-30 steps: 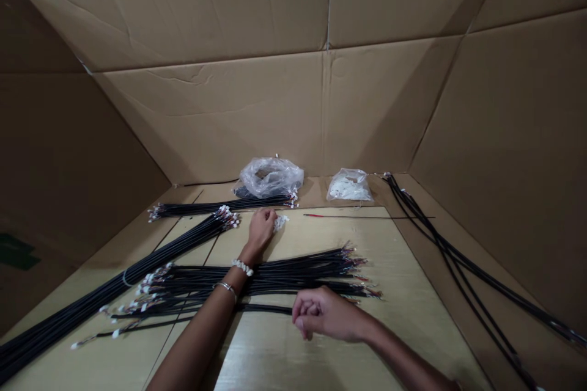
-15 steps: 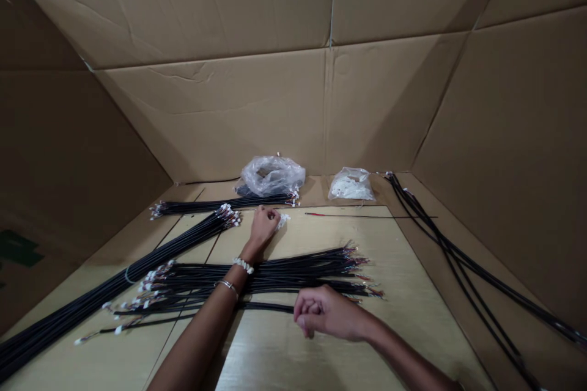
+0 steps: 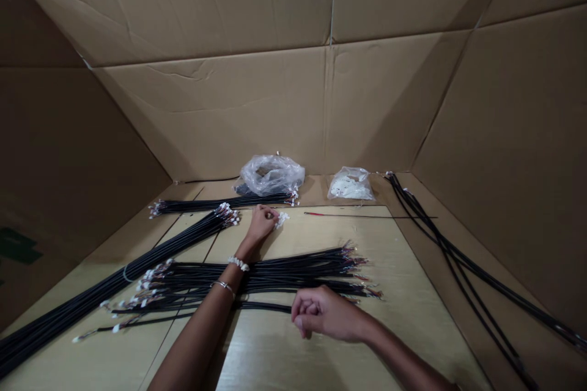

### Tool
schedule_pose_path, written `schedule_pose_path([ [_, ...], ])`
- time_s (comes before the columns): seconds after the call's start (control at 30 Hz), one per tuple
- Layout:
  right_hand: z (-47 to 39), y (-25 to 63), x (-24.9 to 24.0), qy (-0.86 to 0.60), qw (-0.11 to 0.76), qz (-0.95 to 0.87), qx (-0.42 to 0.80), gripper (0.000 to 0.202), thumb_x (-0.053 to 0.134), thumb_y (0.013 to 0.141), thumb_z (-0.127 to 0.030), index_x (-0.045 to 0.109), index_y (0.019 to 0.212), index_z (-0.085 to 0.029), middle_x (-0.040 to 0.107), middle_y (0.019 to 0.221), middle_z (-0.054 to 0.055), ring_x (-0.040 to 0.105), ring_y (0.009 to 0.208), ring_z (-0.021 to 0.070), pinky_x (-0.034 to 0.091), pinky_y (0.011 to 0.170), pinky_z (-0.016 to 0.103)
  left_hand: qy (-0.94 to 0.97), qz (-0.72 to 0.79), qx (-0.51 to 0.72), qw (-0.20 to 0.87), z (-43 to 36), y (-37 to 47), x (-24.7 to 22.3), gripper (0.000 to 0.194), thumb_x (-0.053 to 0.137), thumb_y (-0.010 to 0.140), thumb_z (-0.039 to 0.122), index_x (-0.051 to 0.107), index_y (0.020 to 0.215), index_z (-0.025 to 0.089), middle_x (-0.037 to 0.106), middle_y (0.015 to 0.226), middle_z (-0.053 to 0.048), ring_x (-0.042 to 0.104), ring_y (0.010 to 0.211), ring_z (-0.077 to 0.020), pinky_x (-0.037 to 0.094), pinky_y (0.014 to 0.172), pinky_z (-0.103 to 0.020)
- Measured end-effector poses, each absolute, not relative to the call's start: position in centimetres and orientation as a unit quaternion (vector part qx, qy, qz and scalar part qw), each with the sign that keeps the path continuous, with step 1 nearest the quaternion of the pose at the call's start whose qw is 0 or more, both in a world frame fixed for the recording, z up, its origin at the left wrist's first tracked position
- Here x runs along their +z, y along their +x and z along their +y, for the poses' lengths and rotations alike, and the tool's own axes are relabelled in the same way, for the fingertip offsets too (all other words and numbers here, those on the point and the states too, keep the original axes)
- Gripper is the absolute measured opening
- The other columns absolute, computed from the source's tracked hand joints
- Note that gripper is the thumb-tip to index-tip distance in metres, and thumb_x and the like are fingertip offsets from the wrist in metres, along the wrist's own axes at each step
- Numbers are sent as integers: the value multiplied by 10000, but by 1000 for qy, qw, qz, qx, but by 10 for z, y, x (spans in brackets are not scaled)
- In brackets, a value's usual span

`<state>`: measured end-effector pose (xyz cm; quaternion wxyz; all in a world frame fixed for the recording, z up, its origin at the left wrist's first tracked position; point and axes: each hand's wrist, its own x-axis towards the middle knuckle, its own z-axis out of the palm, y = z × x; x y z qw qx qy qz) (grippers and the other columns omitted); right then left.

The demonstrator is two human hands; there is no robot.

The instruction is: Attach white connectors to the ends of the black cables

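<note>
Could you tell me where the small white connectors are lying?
Head view, centre: the small white connectors lie on the table at the left hand, before the crumpled plastic bag.

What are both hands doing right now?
Left hand: curled over the small pile of white plastic connectors; grip cannot be told.
Right hand: closed, pinching one thin black cable on the wooden tabletop.
</note>
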<state>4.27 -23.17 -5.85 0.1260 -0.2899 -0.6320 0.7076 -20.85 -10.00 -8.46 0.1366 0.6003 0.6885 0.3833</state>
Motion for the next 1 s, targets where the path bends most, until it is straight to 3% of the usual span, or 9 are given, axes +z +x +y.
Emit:
schedule_pose_path([
  [0.33, -228, 40, -64, -274, 120, -639, 708, 65, 601, 739, -155, 602, 803, -164, 619, 642, -34, 590, 597, 105, 416, 602, 233, 625, 671, 381, 122, -95, -216, -92, 112, 637, 765, 192, 708, 678, 183, 645, 839, -50, 568, 966, -231, 453, 928, -391],
  [0.7, -228, 40, -63, -273, 123, -638, 710, 57, 606, 756, -134, 604, 809, -156, 617, 642, -35, 581, 594, 98, 409, 592, 221, 691, 628, 356, 37, -105, -212, -83, 89, 625, 813, 223, 710, 797, 205, 611, 1052, -103, 528, 1033, -275, 419, 960, -444],
  [1.0, -229, 40, -64, -270, 132, -639, 708, 62, 609, 732, -159, 612, 793, -173, 618, 640, -32, 585, 599, 118, 415, 608, 249, 743, 591, 315, -11, -113, -214, -77, 117, 590, 841, 193, 693, 787, 210, 651, 1032, -110, 537, 1004, -288, 428, 901, -442],
])
